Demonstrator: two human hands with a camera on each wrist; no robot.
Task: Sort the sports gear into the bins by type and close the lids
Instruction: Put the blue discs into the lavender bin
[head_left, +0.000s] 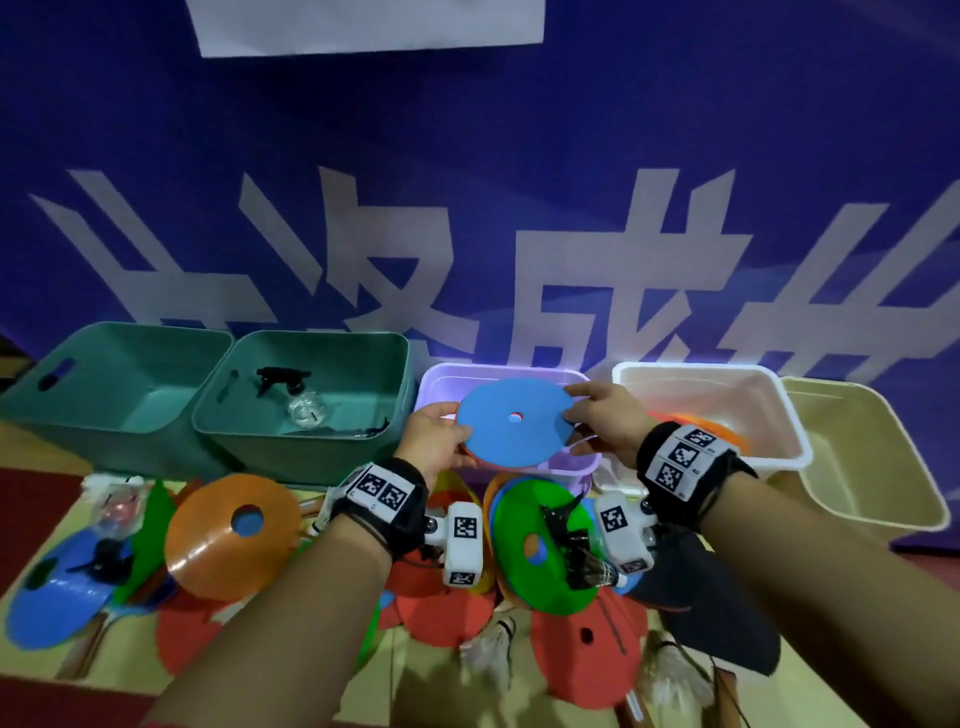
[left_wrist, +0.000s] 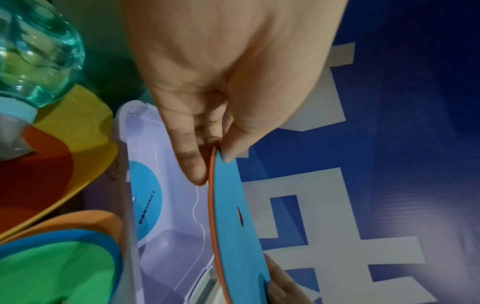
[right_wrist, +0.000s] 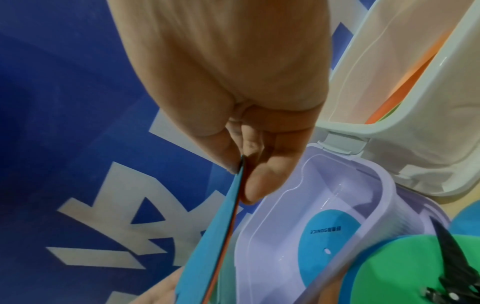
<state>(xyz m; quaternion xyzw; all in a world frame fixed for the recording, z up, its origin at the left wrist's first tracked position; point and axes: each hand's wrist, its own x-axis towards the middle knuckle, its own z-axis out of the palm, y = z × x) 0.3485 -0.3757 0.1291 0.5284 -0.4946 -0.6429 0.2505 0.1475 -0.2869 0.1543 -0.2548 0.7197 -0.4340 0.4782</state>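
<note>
The blue disc (head_left: 514, 425), flat and round with a small centre hole and an orange disc pressed beneath it, was pinched at opposite rims by the left hand (head_left: 439, 441) and the right hand (head_left: 605, 415), above the open lilac bin (head_left: 441, 382) at the table's far edge. The yellow table (head_left: 405, 670) stood against a blue banner (head_left: 519, 156) with white characters. Whether more discs were stacked under the blue one could not be determined.
</note>
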